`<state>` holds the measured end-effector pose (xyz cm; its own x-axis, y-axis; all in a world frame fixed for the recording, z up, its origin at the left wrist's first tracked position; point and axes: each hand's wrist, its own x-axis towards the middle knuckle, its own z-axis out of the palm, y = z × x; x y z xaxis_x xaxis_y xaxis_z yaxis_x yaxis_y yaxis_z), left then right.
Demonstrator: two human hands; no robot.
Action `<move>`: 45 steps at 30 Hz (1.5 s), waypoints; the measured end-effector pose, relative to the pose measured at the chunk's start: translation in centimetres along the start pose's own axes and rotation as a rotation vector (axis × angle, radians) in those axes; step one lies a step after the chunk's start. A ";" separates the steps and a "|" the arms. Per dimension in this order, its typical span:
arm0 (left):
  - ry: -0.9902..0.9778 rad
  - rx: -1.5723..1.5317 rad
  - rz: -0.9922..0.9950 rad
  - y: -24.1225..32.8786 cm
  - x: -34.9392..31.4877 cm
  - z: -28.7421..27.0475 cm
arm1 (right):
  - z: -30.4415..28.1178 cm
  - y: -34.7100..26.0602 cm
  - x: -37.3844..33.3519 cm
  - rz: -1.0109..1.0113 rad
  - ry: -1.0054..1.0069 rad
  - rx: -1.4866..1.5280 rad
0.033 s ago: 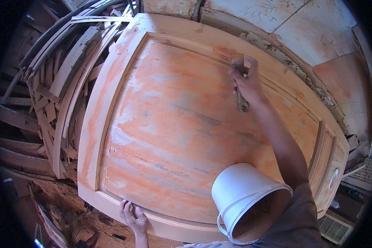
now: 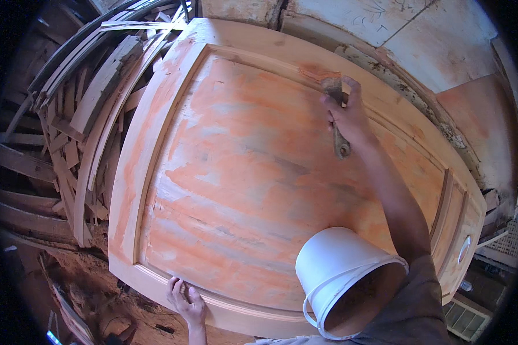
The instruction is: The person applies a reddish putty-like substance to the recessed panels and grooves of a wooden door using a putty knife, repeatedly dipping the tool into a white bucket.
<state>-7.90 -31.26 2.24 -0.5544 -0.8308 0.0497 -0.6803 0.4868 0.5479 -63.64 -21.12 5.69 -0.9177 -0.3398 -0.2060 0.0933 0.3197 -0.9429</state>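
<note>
A large wooden panel door (image 2: 242, 155) lies before me, its surface smeared with orange-pink coating over pale and greyish wood. In my right hand (image 2: 352, 118) is a paintbrush (image 2: 342, 146), its bristles against the far frame rail beside a wet orange streak (image 2: 317, 72). The brush handle points back toward me. Bent and slightly apart, the fingers of my left hand (image 2: 187, 302) rest on the near frame rail. A white plastic bucket (image 2: 339, 256) with a handle is tilted near my right forearm, its mouth facing me; reddish-brown residue shows inside.
Wood offcuts and strips (image 2: 77, 126) are heaped on the left. Reddish dirt ground (image 2: 149, 322) shows below the door's near edge. Pale slabs (image 2: 426, 40) lie beyond the far edge. A light-coloured crate (image 2: 503, 244) stands at the far right.
The brush and my right hand have shifted very slightly to the right along the far rail. My left hand and the bucket stay where they were.
</note>
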 end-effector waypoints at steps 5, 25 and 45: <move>0.000 0.065 0.017 -0.1 0.2 -0.5 | -3.6 -1.6 1.6 0.022 -0.284 -0.310; -0.029 0.091 0.043 -0.3 0.2 -0.4 | -8.4 0.0 2.2 -0.158 -0.120 -0.695; -0.005 -0.016 0.103 -0.7 0.6 0.3 | -24.0 -0.2 -28.9 0.254 0.288 -0.015</move>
<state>-7.93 -31.99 1.61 -0.6235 -0.7752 0.1019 -0.6121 0.5650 0.5532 -46.36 9.85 18.13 -0.9373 0.0134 -0.3482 0.3275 0.3757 -0.8669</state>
